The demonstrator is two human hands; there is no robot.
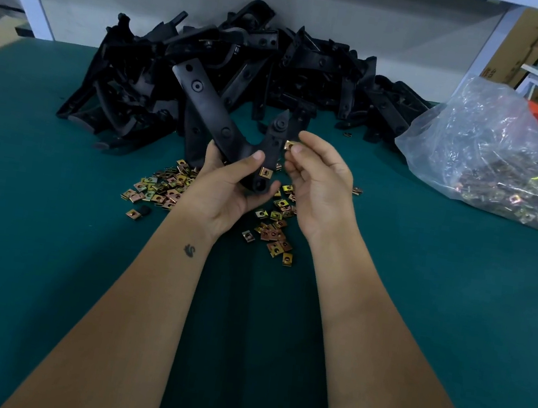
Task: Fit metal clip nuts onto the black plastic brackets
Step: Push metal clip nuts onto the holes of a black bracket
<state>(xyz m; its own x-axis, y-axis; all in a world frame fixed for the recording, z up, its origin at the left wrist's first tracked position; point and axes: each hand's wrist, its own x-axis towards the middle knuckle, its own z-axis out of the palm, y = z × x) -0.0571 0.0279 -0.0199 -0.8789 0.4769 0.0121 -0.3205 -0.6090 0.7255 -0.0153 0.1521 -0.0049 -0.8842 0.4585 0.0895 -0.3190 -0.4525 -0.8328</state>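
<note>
My left hand (228, 186) grips a black V-shaped plastic bracket (211, 109) near its bend, thumb pressed on its front. One brass-coloured clip nut (266, 172) sits fitted on the bracket's lower edge, just beside my thumb. My right hand (319, 179) pinches a second clip nut (290, 144) between thumb and forefinger, right next to the bracket's short arm. Several loose clip nuts (162, 189) lie scattered on the green mat below both hands.
A large pile of black brackets (246, 59) fills the back of the green table (48, 242). A clear plastic bag of clip nuts (485, 158) lies at the right. Cardboard boxes and a white frame stand behind, at the far right.
</note>
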